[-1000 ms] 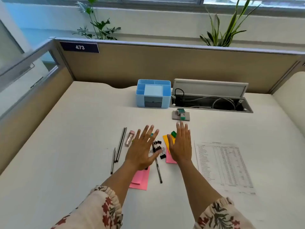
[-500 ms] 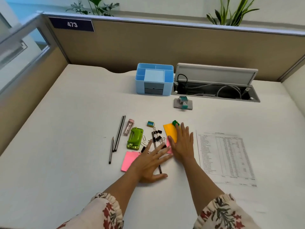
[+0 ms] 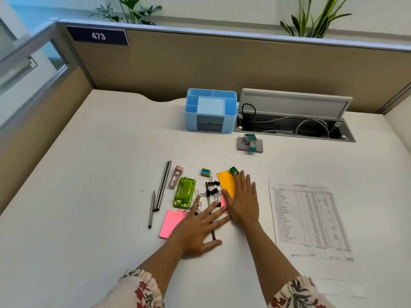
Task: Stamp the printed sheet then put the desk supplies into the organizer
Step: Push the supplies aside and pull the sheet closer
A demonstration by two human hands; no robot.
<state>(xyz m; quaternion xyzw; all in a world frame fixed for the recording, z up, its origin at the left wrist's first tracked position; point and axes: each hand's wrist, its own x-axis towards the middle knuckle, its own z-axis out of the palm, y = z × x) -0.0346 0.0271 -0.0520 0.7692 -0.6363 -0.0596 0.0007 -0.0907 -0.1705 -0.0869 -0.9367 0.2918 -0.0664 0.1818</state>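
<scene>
The printed sheet (image 3: 310, 218) lies flat at the right of the desk. A stamp (image 3: 250, 141) rests on its grey ink pad (image 3: 258, 148) beyond it. The blue organizer (image 3: 210, 113) stands at the back. My left hand (image 3: 198, 230) lies flat, fingers spread, over a pen and paper clips, holding nothing. My right hand (image 3: 243, 200) lies flat on the orange sticky notes (image 3: 226, 182) and a pink note. Nearby lie a green punch (image 3: 184, 192), black binder clips (image 3: 212, 188), pencils (image 3: 163, 185), a pink note pad (image 3: 171, 222), a small box (image 3: 205, 172) and a pink tube (image 3: 176, 179).
An open cable tray (image 3: 293, 125) with wires sits right of the organizer. Beige partition walls (image 3: 200, 63) enclose the desk at the back and left. Plants stand behind the partition.
My left hand slid back toward me and to the right, uncovering the green punch and clips. My right hand stayed on the sticky notes. The camera tilted down slightly.
</scene>
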